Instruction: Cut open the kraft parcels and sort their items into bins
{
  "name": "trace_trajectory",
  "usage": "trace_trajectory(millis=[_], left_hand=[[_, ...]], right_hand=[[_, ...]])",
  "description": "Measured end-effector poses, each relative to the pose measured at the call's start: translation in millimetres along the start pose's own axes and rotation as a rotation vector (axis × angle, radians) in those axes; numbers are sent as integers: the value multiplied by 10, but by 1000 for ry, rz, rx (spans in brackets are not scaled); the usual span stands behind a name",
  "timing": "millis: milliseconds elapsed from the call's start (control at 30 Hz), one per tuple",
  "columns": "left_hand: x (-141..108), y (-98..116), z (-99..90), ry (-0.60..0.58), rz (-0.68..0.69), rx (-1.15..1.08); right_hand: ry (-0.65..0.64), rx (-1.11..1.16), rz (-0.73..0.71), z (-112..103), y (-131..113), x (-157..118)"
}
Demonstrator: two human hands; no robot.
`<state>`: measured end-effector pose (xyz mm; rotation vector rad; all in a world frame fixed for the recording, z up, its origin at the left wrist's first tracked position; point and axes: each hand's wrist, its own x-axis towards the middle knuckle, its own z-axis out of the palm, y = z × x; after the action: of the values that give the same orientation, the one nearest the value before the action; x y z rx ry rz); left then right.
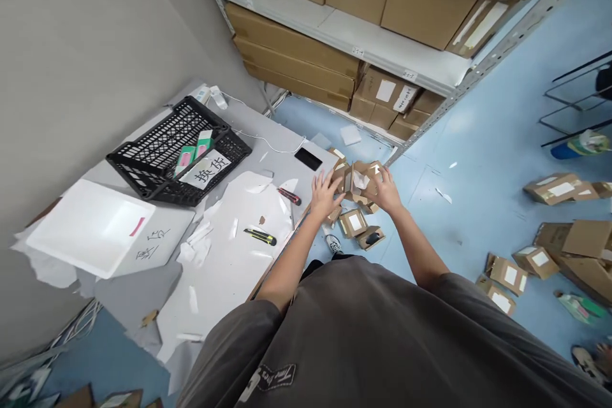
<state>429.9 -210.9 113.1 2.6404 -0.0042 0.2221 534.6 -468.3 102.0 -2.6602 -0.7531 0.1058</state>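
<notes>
My left hand (326, 196) is spread above the right edge of the table, by the left side of an open cardboard box (349, 182). On the box's right is my right hand (386, 191), its fingers apart near the raised flaps. White paper shows inside the box. Whether either hand touches it, I cannot tell. Below the hands lie small cartons (354, 222) on the floor. A black phone (308, 159), a red cutter (289, 196) and a yellow cutter (261, 236) lie on the table near my left hand.
The table (258, 121) also bears a black crate (191, 146) with green-and-white boxes, a white bin (95, 229) and paper scraps. A metal shelf (306, 19) of cartons stands ahead. More cartons (557, 188) sit on the floor at right, where part of a person's foot (584, 360) shows.
</notes>
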Motion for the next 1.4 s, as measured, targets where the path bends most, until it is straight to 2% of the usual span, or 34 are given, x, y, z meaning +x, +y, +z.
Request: trace_trajectory(millis=[200, 433, 533, 633, 733, 833, 1067, 1267, 1400], left_hand=[[110, -382, -417, 103, -139, 30], [-94, -711, -856, 189, -246, 37], [-185, -875, -971, 239, -282, 31], [-235, -1050, -987, 260, -332, 27], [-247, -1249, -904, 269, -391, 16], [-201, -1469, -729, 278, -455, -7], [104, -1923, -88, 271, -537, -70], [123, -2082, 407, 227, -569, -82], [2, -2137, 613, 209, -600, -75]], right_hand=[[46, 45, -135, -114, -400, 567], [31, 28, -219, -100, -999, 775], [15, 7, -269, -24, -1243, 876], [-6, -12, -302, 123, -1422, 1080], [-48, -22, -319, 361, -1502, 1377], [-105, -34, -303, 680, -1445, 1741], [-202, -52, -218, 1666, -924, 2566], [-335, -80, -136, 2564, -608, 2869], [-343, -55, -87, 2982, -570, 2993]])
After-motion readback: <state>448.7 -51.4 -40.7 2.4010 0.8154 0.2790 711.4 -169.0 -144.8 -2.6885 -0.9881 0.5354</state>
